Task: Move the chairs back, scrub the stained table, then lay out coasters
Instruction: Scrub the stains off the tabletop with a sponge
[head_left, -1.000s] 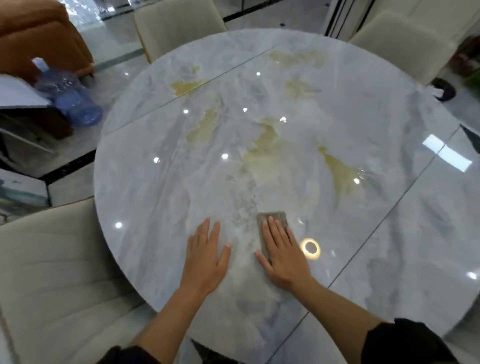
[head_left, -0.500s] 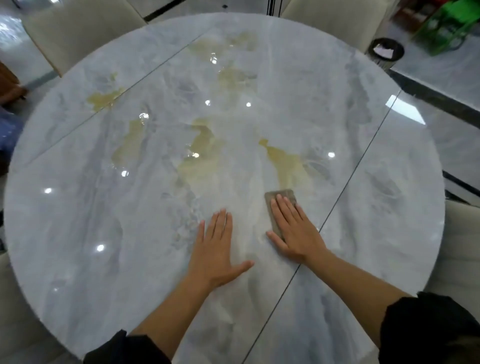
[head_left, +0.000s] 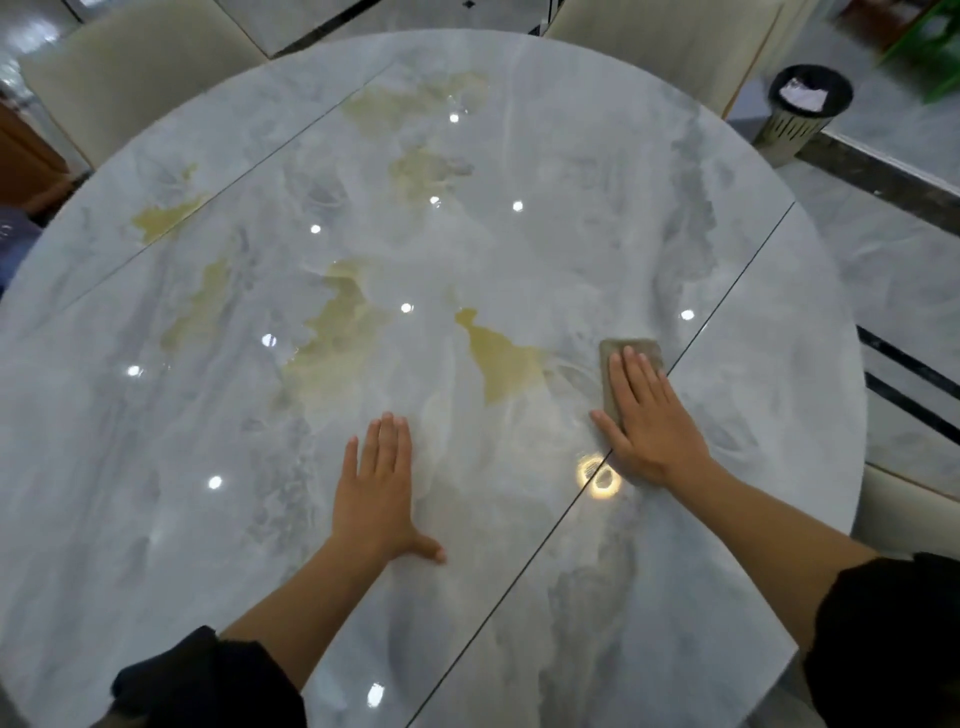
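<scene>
Top left, a cream chair (head_left: 130, 78) stands beyond the marble counter (head_left: 156, 519). Yellow stains (head_left: 337, 332) spread across its middle. Our left hand (head_left: 376, 488) lies flat on the counter, fingers (head_left: 387, 441) straight and close together, holding nothing. Just right of the nearest stain, our right hand (head_left: 649, 415) presses a grey-brown scrubbing pad (head_left: 631, 351) down with straight fingers. A bin (head_left: 802, 109) stands on the floor, far right.

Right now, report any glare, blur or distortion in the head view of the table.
Head view: lights glare as white spots on the glossy table, plus a bright ring beside the right hand; the wide lens bows the table's rim; the green object top right is blurred; the yellow stain reads clearly.
</scene>
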